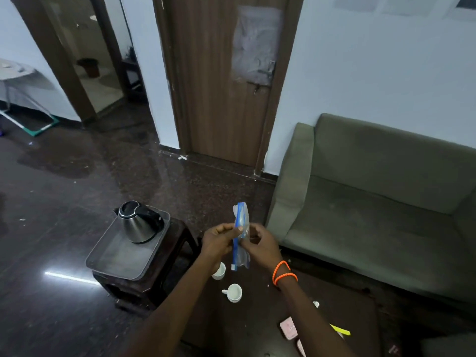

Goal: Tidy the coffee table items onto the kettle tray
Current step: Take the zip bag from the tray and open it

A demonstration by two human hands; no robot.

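Both hands raised over the dark coffee table (257, 325), each pinching the same clear zip bag (241, 235) with a blue seal strip. Left hand (219, 242) grips the bag's left edge between thumb and fingers; right hand (260, 244) grips from the right, with orange bands (283, 273) on that wrist. Bag hangs upright between them, off the table; contents can't be made out.

Relative to the bag:
- Kettle tray (116, 261) sits to the left and a bit lower, on a small dark side stand (144, 287) next to the table.
- Steel kettle (139, 222) with black lid stands on the tray's far end; near end of the tray is bare.
- Two white cups below it on the table: one (219, 271) partly hidden behind the left wrist, the other (234, 292) nearer the camera, handle pointing left.
- Pink packets (288, 328) and a yellow strip (340, 330) further down-right on the table, under the right forearm.
- Green sofa (381, 202) to the right.
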